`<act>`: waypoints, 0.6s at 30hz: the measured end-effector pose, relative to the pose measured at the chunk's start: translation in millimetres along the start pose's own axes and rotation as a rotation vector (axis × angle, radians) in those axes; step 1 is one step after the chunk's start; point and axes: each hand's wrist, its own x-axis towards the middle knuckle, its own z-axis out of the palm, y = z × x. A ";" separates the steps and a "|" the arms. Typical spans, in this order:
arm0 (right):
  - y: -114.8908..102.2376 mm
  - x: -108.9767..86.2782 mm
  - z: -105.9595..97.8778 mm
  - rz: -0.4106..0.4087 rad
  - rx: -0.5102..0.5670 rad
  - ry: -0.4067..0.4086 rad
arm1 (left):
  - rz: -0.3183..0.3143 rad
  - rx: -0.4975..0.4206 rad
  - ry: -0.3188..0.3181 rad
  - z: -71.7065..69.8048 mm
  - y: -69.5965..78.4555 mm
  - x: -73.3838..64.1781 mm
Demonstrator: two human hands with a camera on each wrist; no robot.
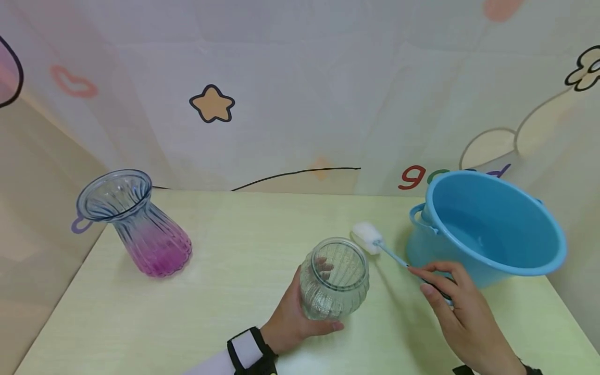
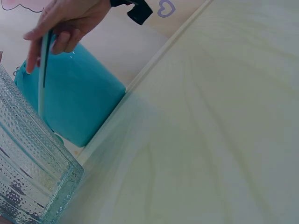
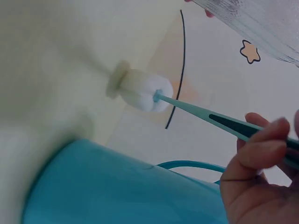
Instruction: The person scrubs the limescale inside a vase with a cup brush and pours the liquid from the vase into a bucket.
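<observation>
My left hand (image 1: 292, 317) grips a clear ribbed glass jar (image 1: 334, 281) from its left side, with the fingers behind it and the thumb in front. The jar's round mouth faces up toward the head view. My right hand (image 1: 461, 317) pinches the dark-and-blue handle of a sponge bottle brush (image 3: 224, 122). The brush's white sponge head (image 1: 367, 237) is just behind and right of the jar, close over the table in the right wrist view. In the left wrist view the jar (image 2: 35, 163) fills the lower left, with the brush handle (image 2: 44, 74) beyond it.
A light blue bucket (image 1: 422, 250) with a side handle stands at the right, beside my right hand. At the left is a flared glass vase (image 1: 161, 242), blue above and pink below. The pale table (image 1: 225, 302) meets a printed cloth backdrop (image 1: 290, 104) at the back.
</observation>
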 end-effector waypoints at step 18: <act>38.9 -22.8 0.3 0.372 -0.244 -0.268 | -0.017 -0.024 0.000 0.7 1.8 0.3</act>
